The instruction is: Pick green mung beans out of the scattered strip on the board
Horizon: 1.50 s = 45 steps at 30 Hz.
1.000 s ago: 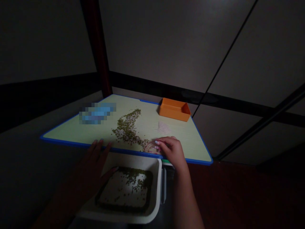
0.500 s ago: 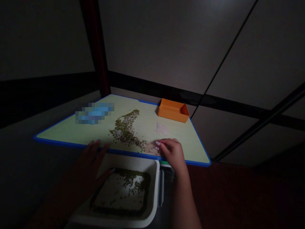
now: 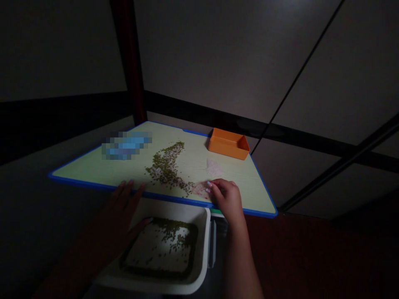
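Note:
My right hand (image 3: 228, 196) is over the near right part of a pale table top (image 3: 246, 182) with a blue rim, thumb and fingers pinched together. Whatever is in the pinch is too small to make out. Just left of its fingertips lies a pinkish patch (image 3: 199, 189) of small bits. A spread of small green beans (image 3: 165, 166), mixed with pale grains, trails toward it. My left hand (image 3: 121, 211) lies in shadow with fingers apart, fingertips at the table's front edge and thumb over a white tub (image 3: 202, 265). More green beans (image 3: 173, 232) lie in the tub.
An orange open box (image 3: 229, 145) stands at the far right corner of the table. Nearer than it is a small pale heap (image 3: 213, 167). A blurred-out blue item (image 3: 126, 146) lies at the left. Dark panelled walls (image 3: 202, 62) stand behind.
The view has shifted slightly. My right hand stays pinched near the pinkish patch, its fingertips barely moved. My left hand keeps its place at the table edge.

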Each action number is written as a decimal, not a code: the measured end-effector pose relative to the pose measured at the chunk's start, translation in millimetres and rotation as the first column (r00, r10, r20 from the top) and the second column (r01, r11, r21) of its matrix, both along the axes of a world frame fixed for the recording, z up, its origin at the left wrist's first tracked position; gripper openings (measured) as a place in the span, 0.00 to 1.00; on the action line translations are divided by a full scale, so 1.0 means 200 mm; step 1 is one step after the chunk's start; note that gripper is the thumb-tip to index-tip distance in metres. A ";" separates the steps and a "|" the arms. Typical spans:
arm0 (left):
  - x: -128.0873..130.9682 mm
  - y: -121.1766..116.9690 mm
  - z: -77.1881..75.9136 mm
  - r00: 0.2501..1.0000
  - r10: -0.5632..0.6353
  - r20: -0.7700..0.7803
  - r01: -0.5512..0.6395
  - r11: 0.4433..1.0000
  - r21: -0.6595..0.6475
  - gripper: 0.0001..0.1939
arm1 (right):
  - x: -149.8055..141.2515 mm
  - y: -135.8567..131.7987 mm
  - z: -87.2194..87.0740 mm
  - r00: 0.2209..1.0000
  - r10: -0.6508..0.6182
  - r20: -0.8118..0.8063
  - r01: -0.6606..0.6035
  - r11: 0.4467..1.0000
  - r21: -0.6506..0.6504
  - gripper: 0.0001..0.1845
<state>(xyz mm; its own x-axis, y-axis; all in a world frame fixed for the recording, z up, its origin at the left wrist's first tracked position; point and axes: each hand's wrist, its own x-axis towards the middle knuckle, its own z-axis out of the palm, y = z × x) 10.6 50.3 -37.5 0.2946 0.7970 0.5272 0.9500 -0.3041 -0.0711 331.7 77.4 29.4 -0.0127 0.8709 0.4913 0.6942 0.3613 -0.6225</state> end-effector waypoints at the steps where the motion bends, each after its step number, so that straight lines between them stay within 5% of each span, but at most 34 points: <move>1: 0.00 0.00 0.00 1.000 0.000 -0.001 0.000 1.000 0.000 0.41 | 0.00 0.00 0.00 1.000 0.009 -0.011 -0.009 1.000 -0.005 0.09; 19: 0.01 -0.01 0.02 1.000 -0.003 -0.013 0.003 1.000 -0.031 0.42 | 0.00 -0.01 0.00 0.990 0.133 -0.045 -0.132 0.991 0.035 0.08; 45: 0.01 -0.01 0.01 0.999 0.000 -0.051 0.001 1.000 0.022 0.41 | -0.06 -0.01 -0.01 0.996 0.042 0.074 -0.049 0.994 0.093 0.09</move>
<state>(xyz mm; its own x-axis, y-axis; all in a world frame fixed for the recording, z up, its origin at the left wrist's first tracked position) 12.1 47.6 -35.2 0.3223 0.7849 0.5292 0.9447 -0.3027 -0.1264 319.1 74.8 27.3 -0.0893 0.8182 0.5679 0.7174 0.4484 -0.5331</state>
